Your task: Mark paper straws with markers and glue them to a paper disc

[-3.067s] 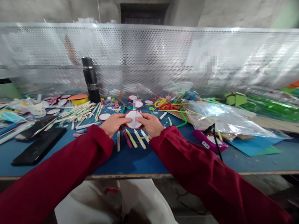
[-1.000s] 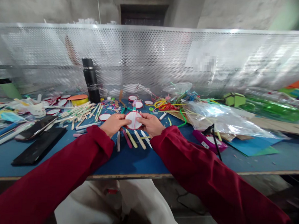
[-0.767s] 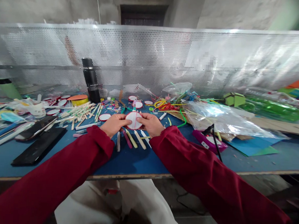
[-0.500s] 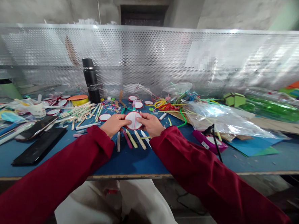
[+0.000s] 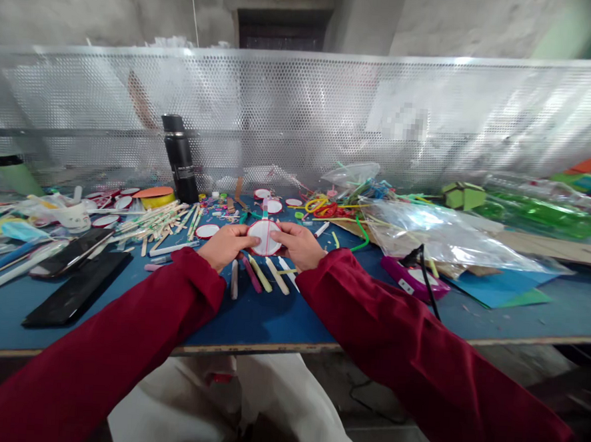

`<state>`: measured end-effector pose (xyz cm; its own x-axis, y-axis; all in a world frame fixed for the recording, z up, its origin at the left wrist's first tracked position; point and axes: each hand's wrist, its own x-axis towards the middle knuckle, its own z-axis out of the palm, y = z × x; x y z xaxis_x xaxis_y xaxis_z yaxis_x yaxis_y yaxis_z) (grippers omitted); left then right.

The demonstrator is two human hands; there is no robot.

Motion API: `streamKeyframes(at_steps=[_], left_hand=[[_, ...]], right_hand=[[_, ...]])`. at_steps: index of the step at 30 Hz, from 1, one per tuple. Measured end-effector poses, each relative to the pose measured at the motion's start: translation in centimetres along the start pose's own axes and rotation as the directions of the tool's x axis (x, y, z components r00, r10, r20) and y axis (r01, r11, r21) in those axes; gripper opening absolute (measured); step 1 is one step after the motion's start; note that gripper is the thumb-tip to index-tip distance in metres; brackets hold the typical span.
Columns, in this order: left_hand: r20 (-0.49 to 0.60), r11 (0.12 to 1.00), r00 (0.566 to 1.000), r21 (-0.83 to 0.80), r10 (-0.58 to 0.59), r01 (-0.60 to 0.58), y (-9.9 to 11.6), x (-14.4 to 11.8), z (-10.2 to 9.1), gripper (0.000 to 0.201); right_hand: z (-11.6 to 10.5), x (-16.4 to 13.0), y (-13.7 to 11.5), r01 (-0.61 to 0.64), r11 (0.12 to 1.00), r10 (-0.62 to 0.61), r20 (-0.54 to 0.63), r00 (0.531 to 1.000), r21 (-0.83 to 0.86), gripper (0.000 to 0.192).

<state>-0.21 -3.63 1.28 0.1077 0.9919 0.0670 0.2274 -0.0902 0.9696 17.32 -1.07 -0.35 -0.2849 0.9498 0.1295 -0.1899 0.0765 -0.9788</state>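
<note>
Between both hands is a white disc (image 5: 265, 237) with a red rim and a stick-like strip running up its middle past the top edge. My left hand (image 5: 228, 245) pinches its left side, thumb on the face. My right hand (image 5: 300, 246) grips the right side the same way; the fingers behind the disc are hidden. Just below it on the blue table lie several coloured pens or sticks, among them a pink one (image 5: 251, 274) and a cream one (image 5: 277, 275). Another red-rimmed white disc (image 5: 207, 231) rests left of my left hand.
A black bottle (image 5: 180, 160) stands at the back left near a heap of wooden sticks (image 5: 162, 221). Two dark phones lie at left, one a black phone (image 5: 78, 289). To the right are a purple device (image 5: 415, 279) with a black cable, clear plastic sheets (image 5: 445, 233) and blue paper (image 5: 492, 286).
</note>
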Motion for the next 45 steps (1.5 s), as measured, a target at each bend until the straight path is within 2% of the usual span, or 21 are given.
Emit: streamKeyframes(at_steps=[9,29,45], left_hand=[[0.006,1.000,1.000,0.011,0.000,0.000,-0.16,0.12,-0.10,0.021],[0.012,1.000,1.000,0.004,0.000,0.000,0.08,0.02,-0.06,0.019],[0.011,1.000,1.000,0.000,-0.008,0.008,0.15,-0.13,0.01,0.016]], right_hand=[[-0.03,-0.06,-0.09,-0.012,1.000,0.012,-0.008,1.000,-0.023,0.006],[-0.14,0.00,0.14,0.005,0.999,-0.005,0.006,1.000,-0.044,0.013],[-0.01,-0.11,0.00,-0.010,1.000,0.010,0.002,1.000,0.013,0.012]])
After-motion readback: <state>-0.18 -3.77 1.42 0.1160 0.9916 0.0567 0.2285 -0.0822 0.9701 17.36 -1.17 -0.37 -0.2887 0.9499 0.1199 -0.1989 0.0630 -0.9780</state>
